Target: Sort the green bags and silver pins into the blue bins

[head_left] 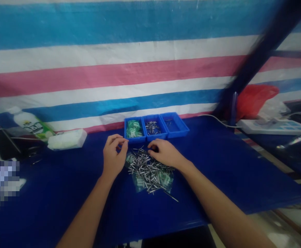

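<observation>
Metal pins (147,168) lie in a loose pile on the blue table, over green-and-white plastic packets (167,179). My left hand (114,153) is at the pile's left edge, thumb and fingertips pinched together; anything between them is too small to make out. At the pile's upper right, my right hand (164,151) has its fingers curled down near the pins, and what it grips is hidden. Behind the pile stand three blue bins: the left bin (134,140) holds green packets, the middle bin (157,137) many pins, the right bin (177,128) a few thin pins.
A bottle (31,123) and a white tissue pack (67,139) stand at the back left, near a dark device (4,144). At the right are a red bag (256,100) and a white power strip (274,127) with a cable. A striped sheet (114,75) hangs behind the table (70,186).
</observation>
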A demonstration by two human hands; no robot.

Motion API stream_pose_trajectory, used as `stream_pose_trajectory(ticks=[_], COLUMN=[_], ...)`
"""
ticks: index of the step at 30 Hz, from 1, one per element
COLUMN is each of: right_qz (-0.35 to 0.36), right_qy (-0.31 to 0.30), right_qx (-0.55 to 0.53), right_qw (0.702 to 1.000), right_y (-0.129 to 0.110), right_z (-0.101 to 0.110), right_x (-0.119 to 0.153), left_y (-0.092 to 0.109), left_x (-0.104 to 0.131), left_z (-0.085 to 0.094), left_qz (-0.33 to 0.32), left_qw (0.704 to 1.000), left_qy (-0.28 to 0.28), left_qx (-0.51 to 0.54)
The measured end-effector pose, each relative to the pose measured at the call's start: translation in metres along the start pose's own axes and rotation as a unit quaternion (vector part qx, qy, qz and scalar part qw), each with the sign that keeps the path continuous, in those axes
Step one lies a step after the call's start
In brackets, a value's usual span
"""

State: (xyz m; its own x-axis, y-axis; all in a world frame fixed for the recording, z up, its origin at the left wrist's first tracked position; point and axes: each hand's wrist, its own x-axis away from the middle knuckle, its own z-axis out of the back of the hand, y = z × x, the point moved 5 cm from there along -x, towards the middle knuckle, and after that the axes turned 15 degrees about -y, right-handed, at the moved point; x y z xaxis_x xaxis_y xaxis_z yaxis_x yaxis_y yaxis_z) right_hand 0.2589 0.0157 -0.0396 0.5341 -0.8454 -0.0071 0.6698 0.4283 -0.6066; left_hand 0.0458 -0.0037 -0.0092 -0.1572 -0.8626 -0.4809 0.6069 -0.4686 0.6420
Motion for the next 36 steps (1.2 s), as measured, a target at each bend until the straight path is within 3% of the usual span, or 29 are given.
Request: stream_pose_trajectory(ticks=[4, 16, 27, 31, 36], right_qz=[0.067, 0.04, 0.05, 0.054, 0.035], right_qy=[-0.014, -0.006, -0.023, -0.021, -0.01], right_qx=[0.045, 0.038, 0.015, -0.037, -0.193], right_qw=[0.997, 0.998, 0.998, 0.998, 0.981], right_y=[-0.011, -0.006, 0.002, 0.001, 0.002], right_z=[-0.014, -0.016, -0.015, -0.008, 0.013], right_x=[-0.004, -0.01, -0.006, -0.005, 0.0], left_y=[0.003, 0.004, 0.002, 0.004, 0.004], left_x=[0.001, 0.001, -0.001, -0.001, -0.001], left_z=[-0.003, -0.01, 0.0, -0.003, -0.005], left_qz=[-0.01, -0.012, -0.008, -0.008, -0.012], left_qw=[1.0, 0.998, 0.999, 0.998, 0.998], left_qy=[-0.017, -0.054, -0.027, -0.04, -0.055], left_qx=[-0.006, -0.019, -0.033, -0.039, -0.038])
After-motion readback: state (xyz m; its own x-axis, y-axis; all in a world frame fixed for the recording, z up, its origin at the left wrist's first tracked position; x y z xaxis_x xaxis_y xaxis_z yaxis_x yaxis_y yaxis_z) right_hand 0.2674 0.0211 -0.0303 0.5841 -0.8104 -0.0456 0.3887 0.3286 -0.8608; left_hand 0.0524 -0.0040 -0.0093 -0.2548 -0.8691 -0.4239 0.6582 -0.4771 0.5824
